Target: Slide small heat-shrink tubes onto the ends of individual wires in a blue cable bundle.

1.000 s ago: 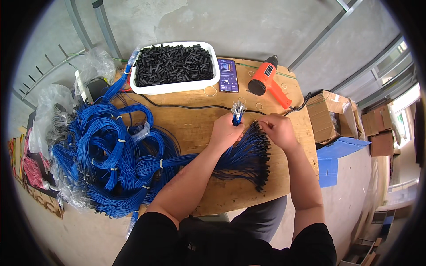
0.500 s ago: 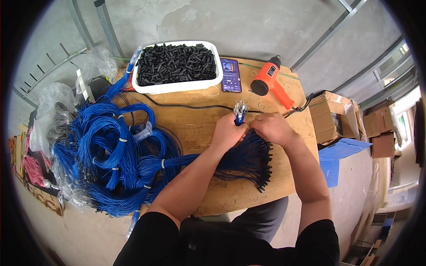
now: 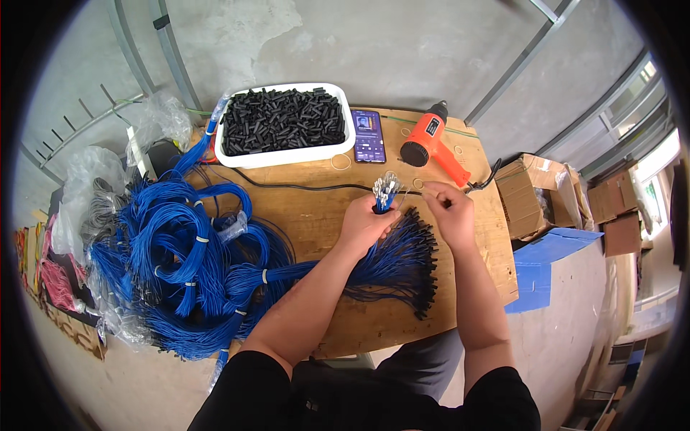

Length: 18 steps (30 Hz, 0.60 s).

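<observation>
From the head view, your left hand (image 3: 365,221) is clenched around a bundle of blue wires (image 3: 385,192), its bare metal tips standing upright over the wooden table (image 3: 316,215). Your right hand (image 3: 447,207) pinches a single thin wire just beside those tips. Finished ends with black sleeves (image 3: 417,251) fan out beneath both hands, near the orange heat gun (image 3: 430,142)

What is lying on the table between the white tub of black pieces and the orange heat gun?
A phone with its screen lit, flat on the wooden table, seen in the head view.
</observation>
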### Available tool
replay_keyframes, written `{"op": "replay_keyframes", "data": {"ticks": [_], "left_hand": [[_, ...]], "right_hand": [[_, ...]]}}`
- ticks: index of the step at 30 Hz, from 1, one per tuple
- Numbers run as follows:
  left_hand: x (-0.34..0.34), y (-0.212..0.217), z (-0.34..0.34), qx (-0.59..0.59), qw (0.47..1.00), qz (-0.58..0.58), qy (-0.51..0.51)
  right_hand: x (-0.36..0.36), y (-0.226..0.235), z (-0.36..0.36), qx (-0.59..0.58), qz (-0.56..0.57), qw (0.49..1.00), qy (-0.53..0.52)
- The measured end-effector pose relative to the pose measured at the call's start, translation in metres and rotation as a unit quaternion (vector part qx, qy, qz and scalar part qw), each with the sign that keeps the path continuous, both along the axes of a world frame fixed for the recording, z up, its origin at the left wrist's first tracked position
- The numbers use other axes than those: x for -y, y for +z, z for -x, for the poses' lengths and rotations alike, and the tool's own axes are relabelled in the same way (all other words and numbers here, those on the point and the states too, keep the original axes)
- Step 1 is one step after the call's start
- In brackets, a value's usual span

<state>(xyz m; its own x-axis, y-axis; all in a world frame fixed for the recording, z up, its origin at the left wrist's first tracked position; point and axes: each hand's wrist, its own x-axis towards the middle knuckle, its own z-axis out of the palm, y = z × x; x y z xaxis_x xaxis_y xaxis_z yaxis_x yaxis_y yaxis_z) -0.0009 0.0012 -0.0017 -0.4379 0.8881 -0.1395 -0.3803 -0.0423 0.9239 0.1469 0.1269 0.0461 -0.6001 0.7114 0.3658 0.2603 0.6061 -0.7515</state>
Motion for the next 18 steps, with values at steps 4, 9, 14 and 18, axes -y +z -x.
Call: {"op": "replay_keyframes", "data": {"ticks": [4, 9, 14, 18], "left_hand": [[0.001, 0.000, 0.001, 0.007, 1.000, -0.005, -0.005], [0.000, 0.001, 0.000, 0.001, 1.000, 0.013, -0.004], [0.001, 0.000, -0.002, -0.006, 1.000, 0.006, -0.002], [0.001, 0.001, -0.003, -0.016, 1.000, 0.013, 0.005]], "right_hand": [[-0.008, 0.000, 0.007, -0.100, 0.323, 0.941, 0.022], [-0.015, -0.010, 0.013, -0.093, 0.395, 0.908, 0.108], [-0.011, -0.013, 0.012, -0.105, 0.372, 0.918, 0.091], [0.003, -0.015, 0.014, -0.123, 0.371, 0.918, 0.064]]}}
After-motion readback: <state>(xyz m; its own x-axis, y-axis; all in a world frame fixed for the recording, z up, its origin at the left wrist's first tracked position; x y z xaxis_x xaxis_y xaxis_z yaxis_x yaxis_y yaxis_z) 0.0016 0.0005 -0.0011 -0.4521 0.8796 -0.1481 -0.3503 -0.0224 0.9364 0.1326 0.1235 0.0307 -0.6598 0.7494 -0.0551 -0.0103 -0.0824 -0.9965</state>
